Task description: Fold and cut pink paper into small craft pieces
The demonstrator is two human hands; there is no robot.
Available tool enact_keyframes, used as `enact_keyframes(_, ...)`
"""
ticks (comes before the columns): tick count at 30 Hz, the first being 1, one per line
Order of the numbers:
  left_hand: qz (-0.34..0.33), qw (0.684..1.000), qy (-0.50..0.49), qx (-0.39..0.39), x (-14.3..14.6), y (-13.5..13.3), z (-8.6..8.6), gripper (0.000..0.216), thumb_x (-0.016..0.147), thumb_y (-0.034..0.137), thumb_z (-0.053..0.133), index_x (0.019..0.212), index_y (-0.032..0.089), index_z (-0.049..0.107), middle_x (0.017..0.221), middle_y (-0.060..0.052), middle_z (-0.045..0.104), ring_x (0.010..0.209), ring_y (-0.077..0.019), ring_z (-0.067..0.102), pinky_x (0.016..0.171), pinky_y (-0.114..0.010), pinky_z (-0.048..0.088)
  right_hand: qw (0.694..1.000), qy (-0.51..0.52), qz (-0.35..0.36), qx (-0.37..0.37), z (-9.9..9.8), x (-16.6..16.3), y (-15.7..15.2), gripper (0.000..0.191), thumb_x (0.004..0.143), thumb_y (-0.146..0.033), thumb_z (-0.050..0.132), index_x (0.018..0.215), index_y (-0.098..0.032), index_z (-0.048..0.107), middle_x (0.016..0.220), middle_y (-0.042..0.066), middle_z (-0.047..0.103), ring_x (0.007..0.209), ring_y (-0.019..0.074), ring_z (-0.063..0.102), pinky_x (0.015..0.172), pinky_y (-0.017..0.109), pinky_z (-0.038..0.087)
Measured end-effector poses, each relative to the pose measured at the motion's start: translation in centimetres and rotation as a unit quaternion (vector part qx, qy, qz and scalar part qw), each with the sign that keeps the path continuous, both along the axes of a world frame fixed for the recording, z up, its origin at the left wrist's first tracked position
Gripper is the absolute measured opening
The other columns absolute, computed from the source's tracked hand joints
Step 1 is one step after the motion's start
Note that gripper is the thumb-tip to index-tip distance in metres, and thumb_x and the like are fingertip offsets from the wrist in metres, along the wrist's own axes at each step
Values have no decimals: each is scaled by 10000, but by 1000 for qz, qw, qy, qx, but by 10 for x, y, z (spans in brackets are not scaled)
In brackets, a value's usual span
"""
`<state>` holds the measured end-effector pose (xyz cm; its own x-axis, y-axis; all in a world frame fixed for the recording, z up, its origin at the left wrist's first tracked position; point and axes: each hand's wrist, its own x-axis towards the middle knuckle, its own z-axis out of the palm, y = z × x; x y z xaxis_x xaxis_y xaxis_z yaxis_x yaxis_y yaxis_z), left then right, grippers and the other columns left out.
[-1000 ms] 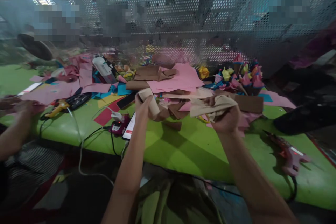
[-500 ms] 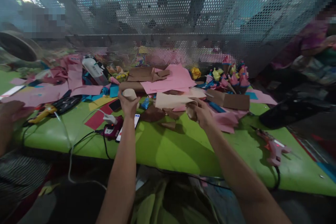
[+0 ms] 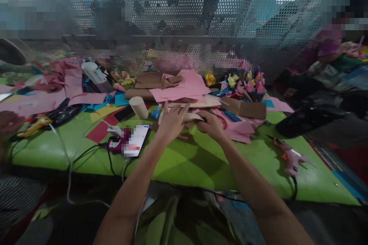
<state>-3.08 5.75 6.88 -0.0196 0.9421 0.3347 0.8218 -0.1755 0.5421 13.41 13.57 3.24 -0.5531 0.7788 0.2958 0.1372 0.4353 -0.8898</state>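
My left hand (image 3: 173, 121) lies over a cream sheet of paper (image 3: 192, 116), its fingers stretched out and pressing on it. At the sheet's right end, my right hand (image 3: 212, 125) pinches the curled edge between thumb and fingers. Part of the sheet is hidden under my left hand. A cream cylinder (image 3: 138, 108) stands slightly tilted on the table to the left of my hands, with a small blue object (image 3: 155, 112) beside it. Brown paper scraps (image 3: 184, 136) show beneath the sheet, and pink paper (image 3: 185, 86) is stacked behind it.
On the green table (image 3: 184, 164) lie a phone (image 3: 138, 141), a purple power adapter (image 3: 119, 141) with cables, a pink glue gun (image 3: 290, 157) and a yellow glue gun (image 3: 34, 126). Small paper cones (image 3: 244, 84) stand at back right. Another person's hand (image 3: 10, 122) is at far left.
My left hand has let go of the cream cylinder, which now stands on the table, and moved right onto the cream sheet. My right hand keeps hold of the sheet, now lower and curled.
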Motion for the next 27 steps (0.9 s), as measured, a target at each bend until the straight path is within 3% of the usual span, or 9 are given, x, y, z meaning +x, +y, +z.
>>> enact_keyframes(3,22,995,-78,-55,-8,3,-12,205,680,98,632,823,239,672,937,-92,721,1071,-321,623,1122,-484,311,993,-37,71,-87,3,8,0,127,725,-312,602,712,-188,624,523,-41,466,459,97,402,431,208,274)
enact_keyframes(5,0,987,-141,-78,-12,-3,-18,102,680,158,655,708,254,638,820,-63,710,908,-300,641,976,-405,445,974,-62,139,-170,7,17,3,191,732,-374,632,741,-183,616,474,-74,393,388,68,331,387,194,221)
enact_keyframes(8,-56,976,-180,-108,-8,-18,-23,33,736,273,658,706,263,650,728,-39,688,738,-260,616,791,-319,479,934,-83,228,-262,14,28,7,323,708,-462,702,822,-167,635,465,-98,352,354,44,280,358,180,184)
enact_keyframes(13,-66,955,-262,-122,2,-33,-19,93,705,335,719,687,259,669,722,-37,696,758,-259,634,717,-284,476,908,-105,281,-293,23,34,8,332,694,-462,738,776,-152,651,459,-98,352,362,28,263,352,168,187)
enact_keyframes(17,-22,947,-302,-107,-19,-46,-15,168,700,401,740,705,240,691,749,-36,708,815,-256,646,730,-286,498,928,-70,216,-295,23,58,25,292,649,-403,777,758,-148,686,449,-82,368,356,27,243,338,178,151)
enact_keyframes(19,75,933,-341,-85,-39,-52,-18,231,736,451,707,754,221,698,733,-35,686,776,-233,638,640,-263,497,956,7,106,-272,21,72,39,324,652,-382,792,874,-161,711,445,-87,368,350,20,195,340,182,118)
enact_keyframes(21,200,894,-401,-20,-55,-52,-24,268,757,479,673,795,214,681,706,-17,646,709,-190,623,560,-228,472,965,87,21,-247,17,76,47,362,655,-398,798,928,-178,711,447,-84,374,348,29,206,341,190,135)
enact_keyframes(25,237,819,-521,41,-65,-26,-40,231,724,347,639,929,240,625,852,-4,660,831,-170,661,670,-229,533,962,117,8,-246,8,56,43,409,641,-478,810,912,-190,703,535,-39,507,403,73,365,360,208,254)
enact_keyframes(27,245,807,-536,49,-65,-9,-47,348,707,272,584,1054,257,589,930,-11,667,902,-188,673,738,-270,559,957,126,19,-262,5,44,39,452,642,-520,800,925,-185,694,625,-7,585,464,98,463,396,218,330)
